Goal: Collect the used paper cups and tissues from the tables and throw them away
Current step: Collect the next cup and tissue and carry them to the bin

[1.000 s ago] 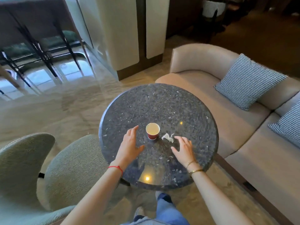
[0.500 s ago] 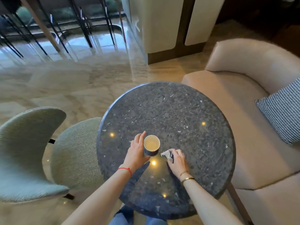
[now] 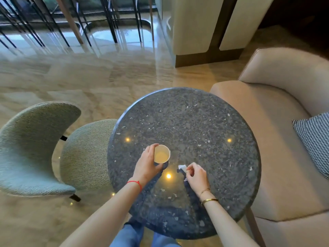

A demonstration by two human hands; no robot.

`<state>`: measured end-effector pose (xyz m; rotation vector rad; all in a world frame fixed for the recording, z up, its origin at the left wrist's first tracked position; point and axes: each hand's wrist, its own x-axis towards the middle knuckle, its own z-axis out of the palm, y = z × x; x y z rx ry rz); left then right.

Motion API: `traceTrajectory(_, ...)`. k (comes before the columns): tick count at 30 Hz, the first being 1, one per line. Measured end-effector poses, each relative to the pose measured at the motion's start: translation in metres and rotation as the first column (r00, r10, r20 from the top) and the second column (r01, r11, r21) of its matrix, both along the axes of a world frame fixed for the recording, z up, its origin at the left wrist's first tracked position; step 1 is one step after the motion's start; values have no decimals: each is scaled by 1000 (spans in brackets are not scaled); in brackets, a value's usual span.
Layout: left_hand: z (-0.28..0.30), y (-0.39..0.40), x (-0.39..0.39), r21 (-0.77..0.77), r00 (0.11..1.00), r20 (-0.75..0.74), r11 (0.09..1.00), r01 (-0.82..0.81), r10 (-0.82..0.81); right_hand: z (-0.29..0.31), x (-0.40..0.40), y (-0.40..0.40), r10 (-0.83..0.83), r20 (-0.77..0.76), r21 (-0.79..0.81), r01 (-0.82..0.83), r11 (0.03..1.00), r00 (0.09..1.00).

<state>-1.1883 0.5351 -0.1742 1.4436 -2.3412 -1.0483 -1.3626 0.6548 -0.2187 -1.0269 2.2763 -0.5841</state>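
A paper cup (image 3: 161,154), cream inside, is in my left hand (image 3: 146,164), which wraps around its side just above the round dark stone table (image 3: 195,122). My right hand (image 3: 196,175) pinches a small crumpled white tissue (image 3: 182,167) at its fingertips, a little to the right of the cup. Both hands are over the near part of the tabletop. The cup's outer wall is mostly hidden by my fingers.
A pale green upholstered chair (image 3: 35,148) stands left of the table. A beige sofa (image 3: 284,139) with a checked cushion (image 3: 316,143) curves along the right. Polished marble floor stretches beyond, with black stool legs (image 3: 80,20) and a cream pillar (image 3: 192,24) at the back.
My left hand has closed round the cup and lifted it slightly; my right hand has pinched up the tissue off the table. The camera has tipped further down and to the left.
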Motion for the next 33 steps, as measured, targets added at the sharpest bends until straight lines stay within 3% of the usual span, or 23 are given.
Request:
traceTrajectory(10,37,48,146,-153,953,-130,944,-293,274,59,74,-18,272,-20,-162,-271,949,962)
traceTrajectory(16,65,108,265,-178,835,-187,818,-547,518,88,177,-27,506,-91,-238,-512,825,858)
traceTrajectory(25,92,249,488,-173,497,-193,469,-866,846,112,427,1,820,-121,-328,-802,499,560)
traceTrajectory(33,97,390,647,-244,112,-195,63,-968,974,121,649,58,981,-68,-364,-920,145,182)
